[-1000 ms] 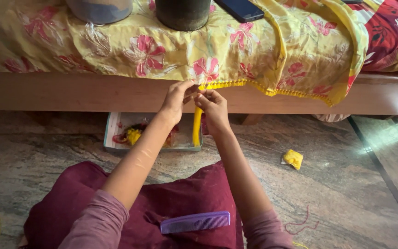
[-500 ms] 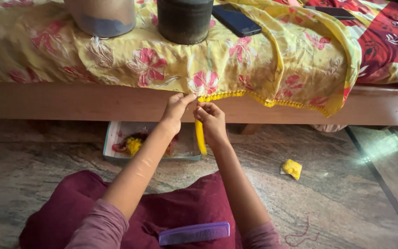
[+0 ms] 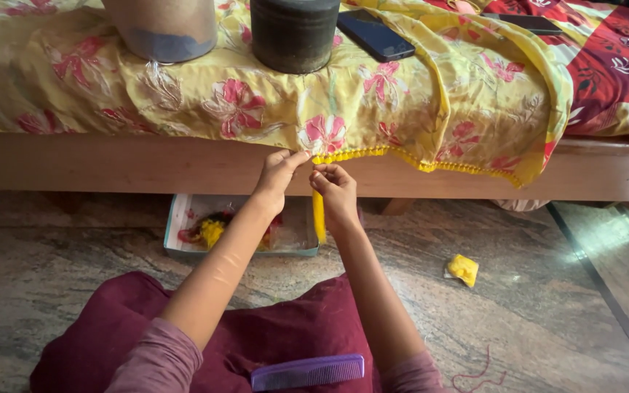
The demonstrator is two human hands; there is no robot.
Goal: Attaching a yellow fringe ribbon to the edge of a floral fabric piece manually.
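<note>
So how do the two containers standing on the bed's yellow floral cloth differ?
The left container is pale beige with a blue-grey band at its base and looks wider; the right container is dark, almost black, and ribbed down its side. The left one stands nearer the bed's left end; the right one stands beside a dark phone. Both are upright, round and cut off by the top edge of the view.

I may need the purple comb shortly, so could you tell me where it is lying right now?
In the head view, the purple comb lies on the maroon cloth over the person's lap, at the bottom centre between both forearms.
</note>
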